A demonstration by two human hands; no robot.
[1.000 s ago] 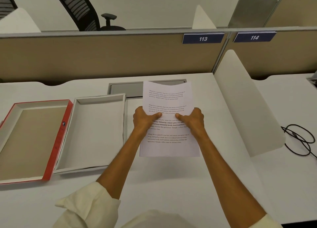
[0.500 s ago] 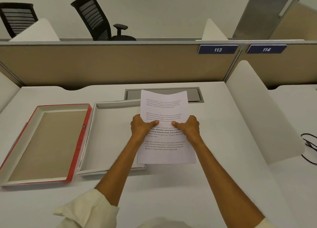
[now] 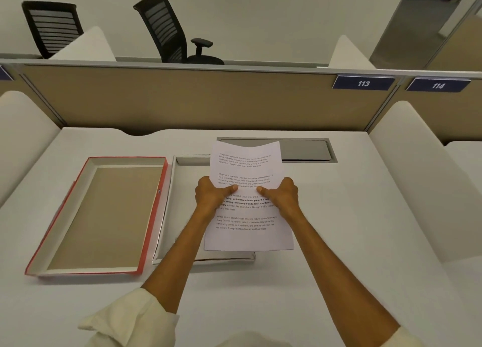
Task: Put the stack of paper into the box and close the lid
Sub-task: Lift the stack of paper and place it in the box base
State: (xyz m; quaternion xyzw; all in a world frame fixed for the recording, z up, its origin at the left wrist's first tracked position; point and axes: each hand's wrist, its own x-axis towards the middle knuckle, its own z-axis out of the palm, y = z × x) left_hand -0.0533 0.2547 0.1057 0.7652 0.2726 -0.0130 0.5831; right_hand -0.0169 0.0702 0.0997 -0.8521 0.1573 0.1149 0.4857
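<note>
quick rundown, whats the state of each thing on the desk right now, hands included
stack of paper: held in the air over the white tray, printed side up, not yet in
white box tray: open, nothing seen in the part that shows
red-edged lid: off, lying inside-up left of the tray
left hand: gripping the paper's left edge, thumb on top
right hand: gripping the right edge, thumb on top
grey desk hatch: shut

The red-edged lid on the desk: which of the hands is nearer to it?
The left. The left hand grips the paper stack's left edge, on the side toward the red-edged lid; the right hand grips the far edge.
</note>
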